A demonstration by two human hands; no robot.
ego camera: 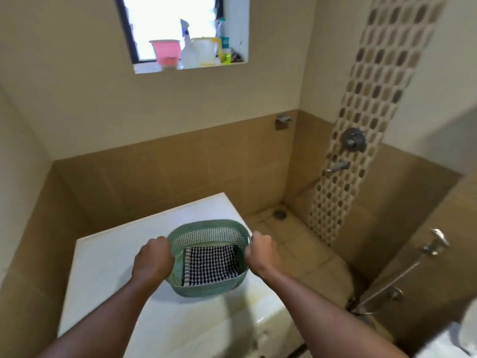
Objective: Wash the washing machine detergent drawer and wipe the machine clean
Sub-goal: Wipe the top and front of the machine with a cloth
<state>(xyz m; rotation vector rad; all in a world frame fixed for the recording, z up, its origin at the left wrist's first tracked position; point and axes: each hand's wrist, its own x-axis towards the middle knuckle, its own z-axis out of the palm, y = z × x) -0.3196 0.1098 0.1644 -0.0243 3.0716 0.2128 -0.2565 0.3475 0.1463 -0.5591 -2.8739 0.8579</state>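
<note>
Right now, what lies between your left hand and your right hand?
In the head view, a green perforated plastic basket, gripped at its rim by the left hand and right hand, holding a black-and-white checked cloth.

1 basket (206,224) at 6 o'clock; 1 cloth (211,264) inside; 1 machine (108,267); 1 spray bottle (189,52) at 12 o'clock.

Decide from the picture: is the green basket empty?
No, a black-and-white checked cloth lies on the bottom of the green basket.
</note>
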